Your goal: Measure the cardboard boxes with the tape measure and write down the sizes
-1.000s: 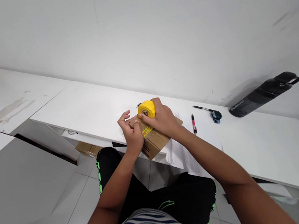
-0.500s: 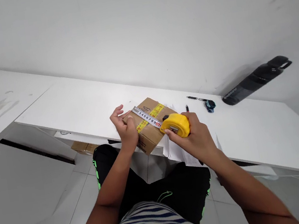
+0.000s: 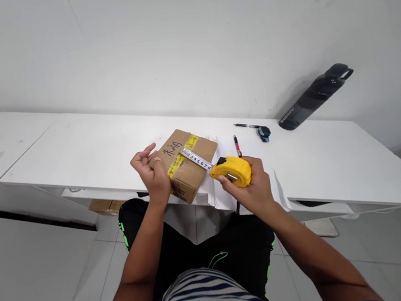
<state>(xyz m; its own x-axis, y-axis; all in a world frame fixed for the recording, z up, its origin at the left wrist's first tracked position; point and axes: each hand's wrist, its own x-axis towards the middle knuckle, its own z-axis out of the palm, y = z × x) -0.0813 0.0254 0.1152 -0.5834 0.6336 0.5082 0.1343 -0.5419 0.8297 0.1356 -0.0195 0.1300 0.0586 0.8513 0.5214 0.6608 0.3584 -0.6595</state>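
My left hand (image 3: 154,180) grips the left edge of a small cardboard box (image 3: 189,176), its thumb on the near corner and some fingers lifted. Yellow printed tape runs across the box top, and dark handwriting shows beside it. In my right hand (image 3: 258,187) is a yellow tape measure (image 3: 236,169). Its short metal blade (image 3: 198,160) lies across the box top, with numbers up to about 8 visible. The blade's end rests near the yellow tape, away from the left edge.
White papers (image 3: 222,195) lie under the tape measure on the white desk (image 3: 330,161). Behind them are a red-and-black pen (image 3: 237,146), a black pen (image 3: 245,125) and a dark coiled item (image 3: 264,134). A black bottle (image 3: 310,101) stands by the wall.
The blade's end has come away from the box's left edge to the middle of the top, and less blade is out. The view has shifted slightly.
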